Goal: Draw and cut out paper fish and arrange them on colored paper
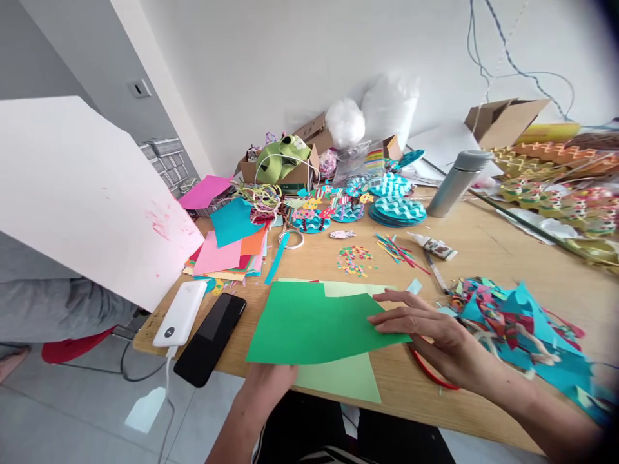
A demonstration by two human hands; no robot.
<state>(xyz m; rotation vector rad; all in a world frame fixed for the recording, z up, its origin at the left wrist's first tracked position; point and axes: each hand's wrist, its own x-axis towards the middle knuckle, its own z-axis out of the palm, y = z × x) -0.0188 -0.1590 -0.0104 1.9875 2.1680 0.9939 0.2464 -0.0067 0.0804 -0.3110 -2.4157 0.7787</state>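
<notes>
A dark green paper sheet [309,328] with a notch cut from its top edge is held above the table's front edge. Beneath it lies a light green sheet [343,380]. My left hand [271,380] reaches under the dark green sheet's lower edge, its fingers mostly hidden by the paper. At the sheet's right end, my right hand [430,325] has its fingers on the paper, thumb side hidden. Just below the right hand, a red curved handle [430,370] shows partly.
A black phone [210,338] and white power bank [181,312] lie left. Coloured papers [220,251] are stacked behind. Paper scraps [522,328], a glue bottle [435,247] and a grey flask [459,183] stand or lie right. A large white board [91,193] rises at left.
</notes>
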